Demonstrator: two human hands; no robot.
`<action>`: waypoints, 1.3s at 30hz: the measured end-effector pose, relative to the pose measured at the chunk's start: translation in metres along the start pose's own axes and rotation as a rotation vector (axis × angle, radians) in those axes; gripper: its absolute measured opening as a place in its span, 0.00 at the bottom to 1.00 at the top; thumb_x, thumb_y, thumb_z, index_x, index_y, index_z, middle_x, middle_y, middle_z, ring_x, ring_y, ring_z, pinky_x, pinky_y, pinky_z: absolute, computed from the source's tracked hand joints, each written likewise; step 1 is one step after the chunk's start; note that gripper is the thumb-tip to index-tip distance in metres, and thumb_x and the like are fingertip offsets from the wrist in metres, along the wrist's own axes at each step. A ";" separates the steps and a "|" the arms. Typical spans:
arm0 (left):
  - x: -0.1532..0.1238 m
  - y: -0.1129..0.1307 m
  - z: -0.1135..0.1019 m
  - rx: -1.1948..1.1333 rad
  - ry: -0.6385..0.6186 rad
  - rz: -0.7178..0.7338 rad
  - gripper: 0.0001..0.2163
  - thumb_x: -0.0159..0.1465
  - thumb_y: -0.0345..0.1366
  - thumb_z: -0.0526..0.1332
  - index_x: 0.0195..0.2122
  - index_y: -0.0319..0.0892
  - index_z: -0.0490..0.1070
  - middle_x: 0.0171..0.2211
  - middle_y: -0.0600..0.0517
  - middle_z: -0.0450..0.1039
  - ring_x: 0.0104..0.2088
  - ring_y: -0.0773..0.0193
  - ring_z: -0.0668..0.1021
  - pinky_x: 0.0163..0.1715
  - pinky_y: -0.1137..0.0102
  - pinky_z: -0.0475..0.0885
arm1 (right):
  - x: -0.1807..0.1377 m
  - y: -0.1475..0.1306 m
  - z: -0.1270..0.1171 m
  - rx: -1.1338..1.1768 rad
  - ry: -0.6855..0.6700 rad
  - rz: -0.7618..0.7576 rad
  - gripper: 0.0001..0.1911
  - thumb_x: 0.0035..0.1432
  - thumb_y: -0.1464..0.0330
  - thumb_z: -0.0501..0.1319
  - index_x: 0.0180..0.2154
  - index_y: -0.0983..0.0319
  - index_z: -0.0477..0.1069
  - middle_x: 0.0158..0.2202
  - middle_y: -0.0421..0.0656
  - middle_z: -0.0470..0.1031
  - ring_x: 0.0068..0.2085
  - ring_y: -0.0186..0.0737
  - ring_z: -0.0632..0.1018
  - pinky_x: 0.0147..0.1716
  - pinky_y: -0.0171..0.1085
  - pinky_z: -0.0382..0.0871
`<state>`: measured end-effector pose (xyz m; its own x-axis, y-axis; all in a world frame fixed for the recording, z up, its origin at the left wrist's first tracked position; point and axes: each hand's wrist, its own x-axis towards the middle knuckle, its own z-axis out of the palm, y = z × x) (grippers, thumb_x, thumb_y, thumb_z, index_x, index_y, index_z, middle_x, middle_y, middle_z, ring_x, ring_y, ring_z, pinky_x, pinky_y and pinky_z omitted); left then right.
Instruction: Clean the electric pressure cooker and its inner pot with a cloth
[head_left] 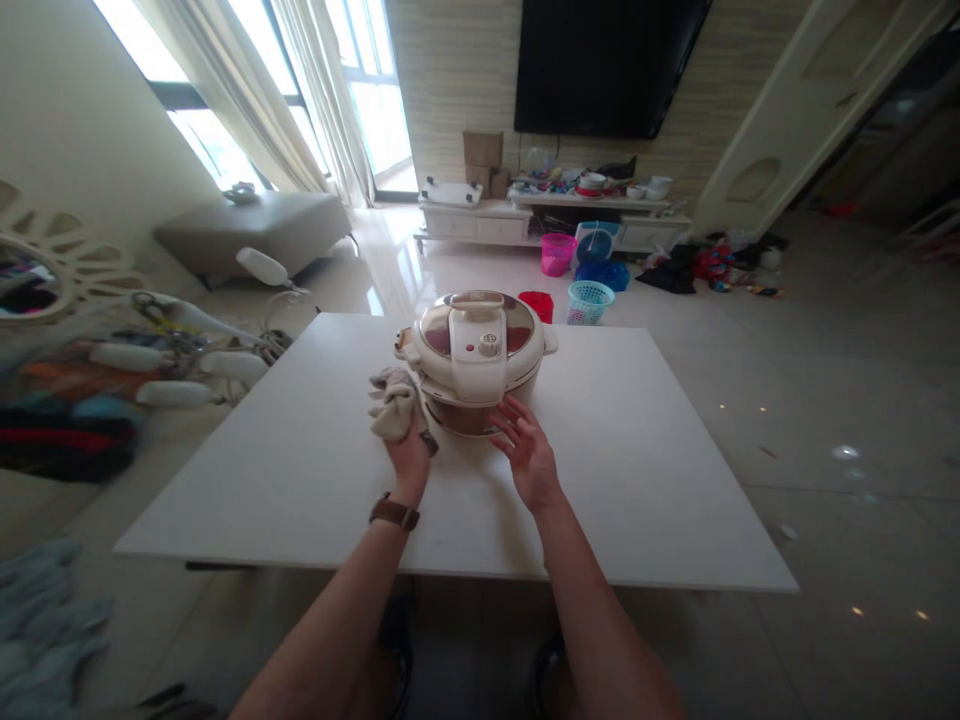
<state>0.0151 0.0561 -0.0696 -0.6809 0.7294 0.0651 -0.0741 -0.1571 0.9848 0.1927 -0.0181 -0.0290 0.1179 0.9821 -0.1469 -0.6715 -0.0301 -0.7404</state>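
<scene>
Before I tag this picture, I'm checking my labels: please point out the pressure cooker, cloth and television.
Pressure cooker (478, 370): head view, cream front panel of its lid.
Cloth (394, 407): head view, its bunched middle.
Television (609, 68): head view, middle of its dark screen.

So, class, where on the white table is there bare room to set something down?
The white table is bare between the cooker and the right edge, and between the cloth and the left edge. The middle is crowded: cooker, cloth, left hand and right hand sit close together.
</scene>
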 end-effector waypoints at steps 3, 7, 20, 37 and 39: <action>-0.042 -0.008 0.012 -0.023 -0.102 -0.122 0.13 0.66 0.33 0.68 0.52 0.42 0.78 0.56 0.44 0.81 0.61 0.53 0.79 0.69 0.54 0.69 | -0.003 -0.004 0.002 0.069 -0.018 0.011 0.21 0.58 0.60 0.68 0.54 0.52 0.81 0.57 0.42 0.82 0.57 0.47 0.82 0.46 0.40 0.78; -0.085 -0.011 0.013 -0.043 -0.212 -0.176 0.14 0.66 0.37 0.68 0.53 0.45 0.78 0.57 0.45 0.80 0.62 0.53 0.79 0.67 0.57 0.70 | -0.004 -0.009 0.001 0.171 -0.060 0.047 0.20 0.61 0.60 0.64 0.54 0.55 0.80 0.56 0.44 0.83 0.51 0.46 0.84 0.42 0.40 0.78; -0.044 0.004 0.007 -0.070 -0.201 -0.167 0.15 0.68 0.37 0.66 0.56 0.45 0.76 0.62 0.46 0.78 0.65 0.56 0.76 0.70 0.61 0.66 | -0.001 -0.007 -0.001 0.167 -0.173 0.102 0.19 0.63 0.58 0.60 0.53 0.52 0.80 0.57 0.39 0.83 0.37 0.43 0.86 0.38 0.43 0.78; -0.035 -0.002 0.009 -0.065 -0.169 -0.154 0.13 0.67 0.38 0.66 0.53 0.45 0.77 0.57 0.48 0.81 0.62 0.56 0.78 0.68 0.60 0.68 | -0.008 -0.004 -0.002 0.067 -0.212 0.145 0.24 0.60 0.57 0.59 0.54 0.51 0.82 0.66 0.39 0.78 0.41 0.44 0.85 0.44 0.45 0.75; -0.026 -0.002 0.010 -0.071 -0.156 -0.144 0.14 0.67 0.37 0.66 0.53 0.45 0.77 0.58 0.48 0.80 0.63 0.56 0.77 0.69 0.60 0.67 | -0.009 -0.003 0.000 0.074 -0.213 0.152 0.23 0.59 0.58 0.59 0.53 0.51 0.82 0.65 0.39 0.79 0.40 0.43 0.85 0.43 0.44 0.75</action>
<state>0.0402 0.0435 -0.0717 -0.5392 0.8409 -0.0460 -0.2176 -0.0863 0.9722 0.1942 -0.0271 -0.0254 -0.1400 0.9845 -0.1057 -0.7221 -0.1746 -0.6693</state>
